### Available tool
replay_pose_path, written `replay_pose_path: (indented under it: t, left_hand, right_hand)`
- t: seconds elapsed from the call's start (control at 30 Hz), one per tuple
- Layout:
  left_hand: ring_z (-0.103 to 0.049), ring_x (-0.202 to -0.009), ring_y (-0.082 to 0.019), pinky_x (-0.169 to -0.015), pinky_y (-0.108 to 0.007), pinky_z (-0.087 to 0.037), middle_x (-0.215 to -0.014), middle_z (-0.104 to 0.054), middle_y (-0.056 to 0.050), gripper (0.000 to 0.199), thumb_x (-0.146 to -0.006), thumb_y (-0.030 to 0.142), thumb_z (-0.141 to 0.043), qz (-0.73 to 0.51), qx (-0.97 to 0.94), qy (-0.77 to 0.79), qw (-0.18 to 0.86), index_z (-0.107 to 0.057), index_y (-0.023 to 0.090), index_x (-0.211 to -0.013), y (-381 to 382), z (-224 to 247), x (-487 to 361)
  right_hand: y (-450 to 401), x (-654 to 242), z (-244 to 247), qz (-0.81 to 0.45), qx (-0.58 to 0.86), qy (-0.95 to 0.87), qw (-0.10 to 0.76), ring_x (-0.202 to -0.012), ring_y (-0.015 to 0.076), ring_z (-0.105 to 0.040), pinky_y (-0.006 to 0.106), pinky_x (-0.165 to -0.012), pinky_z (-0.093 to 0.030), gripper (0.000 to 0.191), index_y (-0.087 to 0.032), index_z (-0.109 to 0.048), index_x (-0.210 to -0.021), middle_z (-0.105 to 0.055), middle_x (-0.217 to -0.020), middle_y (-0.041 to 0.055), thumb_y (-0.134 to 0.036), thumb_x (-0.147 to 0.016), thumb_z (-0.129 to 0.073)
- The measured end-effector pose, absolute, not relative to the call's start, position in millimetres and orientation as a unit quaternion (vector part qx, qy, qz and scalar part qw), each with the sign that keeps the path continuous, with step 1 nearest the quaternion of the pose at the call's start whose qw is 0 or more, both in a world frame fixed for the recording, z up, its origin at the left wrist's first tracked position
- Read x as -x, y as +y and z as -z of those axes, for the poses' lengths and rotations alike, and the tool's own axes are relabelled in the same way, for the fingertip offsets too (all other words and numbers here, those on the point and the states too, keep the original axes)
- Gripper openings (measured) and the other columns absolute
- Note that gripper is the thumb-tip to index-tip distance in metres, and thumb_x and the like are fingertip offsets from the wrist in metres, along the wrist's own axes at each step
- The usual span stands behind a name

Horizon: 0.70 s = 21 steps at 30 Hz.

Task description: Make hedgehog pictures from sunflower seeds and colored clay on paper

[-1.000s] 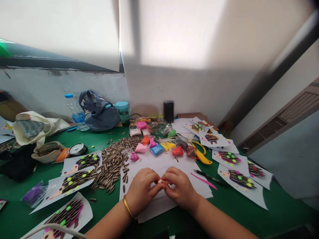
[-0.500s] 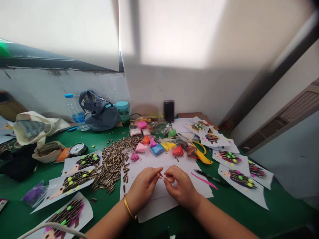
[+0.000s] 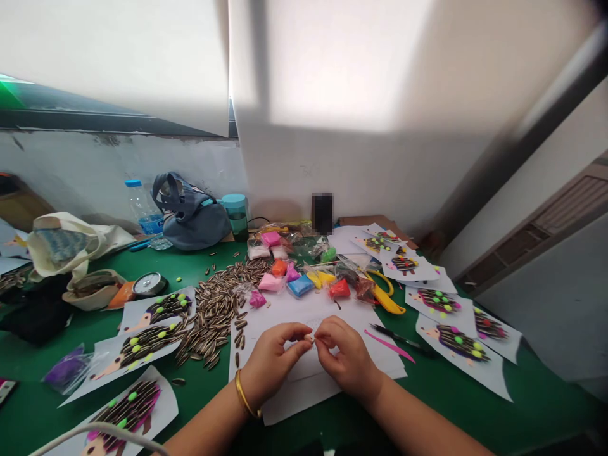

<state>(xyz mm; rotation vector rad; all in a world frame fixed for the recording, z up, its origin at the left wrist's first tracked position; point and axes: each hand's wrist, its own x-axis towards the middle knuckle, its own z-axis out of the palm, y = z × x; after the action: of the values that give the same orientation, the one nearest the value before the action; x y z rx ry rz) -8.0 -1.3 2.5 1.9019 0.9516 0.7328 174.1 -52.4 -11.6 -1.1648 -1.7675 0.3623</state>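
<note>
My left hand [image 3: 275, 358], with a gold bangle [image 3: 244, 394] at its wrist, pinches a small pale lump of modelling clay [image 3: 310, 339] between thumb and fingers. Fingertips of my right hand [image 3: 349, 354] are pressed together at the same lump, touching its right side. Both hands are over white paper sheets [image 3: 294, 405], whose top one carries a faint outline partly hidden by the hands. Sunflower seeds [image 3: 209, 323] lie heaped left of the paper. Beyond the hands sit clay packets, among them a blue packet [image 3: 300, 286] and a red packet [image 3: 339, 289].
Seed-and-clay hedgehog pictures lie left [image 3: 128, 405] and right [image 3: 458, 342] on the green table [image 3: 209, 405]. A black pen [image 3: 399, 337], pink clay tool [image 3: 389, 345] and yellow-handled tool [image 3: 387, 301] lie right. A blue bag [image 3: 194, 218] and a cup [image 3: 236, 215] stand behind.
The left fingers and thumb have opened into a rounder pinch, and the pale piece now looks like a compact lump rather than a thin strand. The right fingertips have drawn closer together.
</note>
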Motion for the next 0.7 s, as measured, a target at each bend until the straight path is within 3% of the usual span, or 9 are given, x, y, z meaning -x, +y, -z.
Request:
replay_pose_path:
  t: [0.1, 0.27, 0.43, 0.5, 0.6, 0.7]
  left_hand:
    - [-0.068, -0.084, -0.020, -0.081, -0.030, -0.051, -0.088, -0.075, -0.002, 0.016, -0.082, 0.033, -0.069, -0.286, -0.770, 0.393, 0.413, -0.073, 0.022, -0.093, -0.7, -0.1, 8.1]
    - [-0.069, -0.089, -0.019, -0.085, -0.031, -0.050, -0.091, -0.077, -0.002, 0.023, -0.093, 0.035, -0.055, -0.281, -0.785, 0.382, 0.398, -0.071, 0.024, -0.105, 0.8, 0.9, 9.9]
    - [-0.069, -0.088, -0.019, -0.083, -0.032, -0.051, -0.091, -0.076, -0.002, 0.021, -0.092, 0.036, -0.057, -0.304, -0.793, 0.385, 0.361, -0.073, 0.026, -0.102, 2.5, 2.4, 11.8]
    - [-0.068, -0.092, -0.020, -0.085, -0.032, -0.051, -0.096, -0.075, -0.003, 0.018, -0.089, 0.035, -0.061, -0.320, -0.788, 0.391, 0.352, -0.073, 0.026, -0.100, 3.3, 3.8, 11.9]
    - [-0.068, -0.093, -0.020, -0.085, -0.032, -0.052, -0.098, -0.075, -0.003, 0.017, -0.087, 0.033, -0.063, -0.326, -0.772, 0.405, 0.365, -0.073, 0.025, -0.099, 3.8, 5.7, 11.5]
    - [-0.069, -0.093, -0.020, -0.085, -0.032, -0.053, -0.098, -0.075, -0.003, 0.017, -0.085, 0.033, -0.065, -0.329, -0.761, 0.408, 0.381, -0.072, 0.025, -0.099, 3.7, 6.0, 11.3]
  right_hand:
    - [-52.1, -174.1, 12.0, -0.154, 0.473, -0.727, 0.474, -0.072, 0.0155, -0.054, 0.028, -0.066, -0.043, 0.011, -0.022, -0.056, -0.087, -0.057, -0.078, 0.0005, -0.011, -0.085, -0.053]
    - [-52.8, -175.3, 15.5, -0.152, 0.490, -0.710, 0.483, -0.068, 0.0147, -0.056, 0.028, -0.064, -0.045, 0.010, -0.021, -0.057, -0.089, -0.058, -0.076, 0.0002, -0.012, -0.087, -0.052]
    - [-51.9, -178.9, 17.4, -0.202, 0.448, -0.727, 0.480, -0.081, 0.0155, -0.063, 0.029, -0.076, -0.052, 0.028, -0.025, -0.058, -0.120, -0.066, -0.096, 0.0042, -0.017, -0.096, -0.046]
    - [-50.5, -180.4, 18.0, -0.214, 0.435, -0.731, 0.480, -0.083, 0.0160, -0.063, 0.031, -0.078, -0.053, 0.028, -0.026, -0.059, -0.122, -0.066, -0.096, 0.0046, -0.019, -0.098, -0.045]
    - [-48.2, -181.6, 20.0, -0.218, 0.439, -0.718, 0.494, -0.086, 0.0182, -0.063, 0.032, -0.081, -0.053, 0.022, -0.025, -0.060, -0.117, -0.064, -0.087, 0.0033, -0.027, -0.096, -0.056]
    - [-47.0, -180.6, 21.4, -0.238, 0.439, -0.713, 0.492, -0.090, 0.0190, -0.064, 0.033, -0.087, -0.052, 0.032, -0.024, -0.057, -0.121, -0.062, -0.083, 0.0012, -0.029, -0.090, -0.066]
